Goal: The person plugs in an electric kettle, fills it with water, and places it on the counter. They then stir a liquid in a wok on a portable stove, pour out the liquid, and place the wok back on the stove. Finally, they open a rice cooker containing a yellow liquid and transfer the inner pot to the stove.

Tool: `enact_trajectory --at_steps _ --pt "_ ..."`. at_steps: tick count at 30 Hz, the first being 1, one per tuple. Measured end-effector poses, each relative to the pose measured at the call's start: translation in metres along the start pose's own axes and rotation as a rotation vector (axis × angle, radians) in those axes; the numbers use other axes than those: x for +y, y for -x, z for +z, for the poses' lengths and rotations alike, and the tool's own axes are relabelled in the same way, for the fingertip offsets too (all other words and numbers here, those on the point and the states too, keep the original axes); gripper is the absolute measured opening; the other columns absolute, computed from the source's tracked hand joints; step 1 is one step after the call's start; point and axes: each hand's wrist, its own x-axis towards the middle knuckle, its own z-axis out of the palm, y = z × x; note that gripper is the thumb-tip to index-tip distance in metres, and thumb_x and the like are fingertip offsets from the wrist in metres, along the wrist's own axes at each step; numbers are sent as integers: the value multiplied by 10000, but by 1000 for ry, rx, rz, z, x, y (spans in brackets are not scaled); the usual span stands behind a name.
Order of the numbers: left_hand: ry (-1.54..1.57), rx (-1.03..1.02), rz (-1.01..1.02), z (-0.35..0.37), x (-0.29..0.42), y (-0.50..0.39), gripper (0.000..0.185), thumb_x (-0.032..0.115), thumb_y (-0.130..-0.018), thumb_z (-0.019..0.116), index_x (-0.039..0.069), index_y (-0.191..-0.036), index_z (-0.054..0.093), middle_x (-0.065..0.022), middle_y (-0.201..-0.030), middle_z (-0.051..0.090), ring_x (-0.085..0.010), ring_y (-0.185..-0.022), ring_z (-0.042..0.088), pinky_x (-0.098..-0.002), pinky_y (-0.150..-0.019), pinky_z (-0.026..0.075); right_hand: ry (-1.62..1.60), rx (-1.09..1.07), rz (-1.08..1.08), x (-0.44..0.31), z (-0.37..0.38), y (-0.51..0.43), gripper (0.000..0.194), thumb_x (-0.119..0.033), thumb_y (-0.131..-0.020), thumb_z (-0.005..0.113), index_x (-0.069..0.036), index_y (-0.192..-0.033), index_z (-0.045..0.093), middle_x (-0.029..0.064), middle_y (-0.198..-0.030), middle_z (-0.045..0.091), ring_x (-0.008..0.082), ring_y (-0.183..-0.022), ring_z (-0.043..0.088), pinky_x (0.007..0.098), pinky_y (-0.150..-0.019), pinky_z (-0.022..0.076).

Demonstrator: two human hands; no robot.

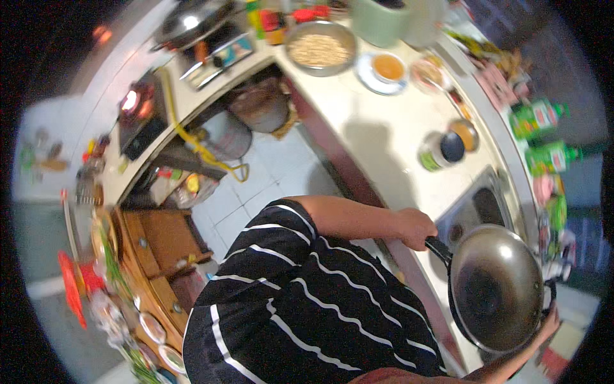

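I hold a dark metal wok (496,288) at the sink's near right side. Its hollow faces up towards me, with a shiny worn inside and no food visible in it. My left hand (416,228) is closed around the black handle (439,250) on one side. On the opposite side my right hand (551,322) grips by the other black handle (549,297), its fingers partly hidden behind the rim. Part of the steel sink (460,211) shows beyond the wok; the rest is covered.
Along the cream counter (345,115) stand a dark-lidded jar (441,150), a bowl of orange liquid (387,68) on a plate and a metal bowl of pale strips (320,50). Green bottles (537,119) line the ledge. Behind me are a gas stove (144,115) and a wooden cabinet (158,245).
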Motion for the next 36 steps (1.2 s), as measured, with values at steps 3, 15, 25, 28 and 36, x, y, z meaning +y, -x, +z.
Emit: enact_trajectory --at_steps 3,15,25,28,36 --pt "-82 227 -57 -25 19 102 243 295 -736 612 108 -887 646 -155 -813 648 -346 -812 640 -474 -721 503 -288 -9 -46 -99 3 63 413 -332 -891 604 -13 -1148 648 102 -1032 671 174 -895 592 281 -789 463" --pt "-292 793 -881 25 43 618 310 300 -724 663 154 -994 617 -145 -819 656 -371 -776 634 -469 -659 501 -707 -646 -551 -542 246 386 389 -282 -870 661 -5 -1141 633 38 -989 658 104 -852 558 218 -751 427" --pt "-381 1171 -1493 45 24 842 325 135 -698 685 114 -1017 628 -163 -910 652 -360 -881 622 -445 -765 494 -782 -1167 -834 -849 417 644 298 -298 -851 678 -30 -981 692 -16 -792 649 66 -671 534 218 -622 419" --pt "-385 1220 -1622 26 4 891 357 158 -702 713 104 -1044 625 -165 -901 650 -359 -876 622 -432 -759 491 -849 -1295 -900 -925 462 698 234 -274 -834 699 -43 -875 705 -6 -715 620 74 -566 489 233 -532 400" --pt "-515 1286 -1712 -41 -85 999 252 226 -736 712 92 -929 622 -158 -835 647 -351 -824 627 -432 -707 483 -809 -1412 -854 -1091 569 799 166 -193 -830 664 -30 -804 660 8 -622 546 100 -516 459 245 -476 365"
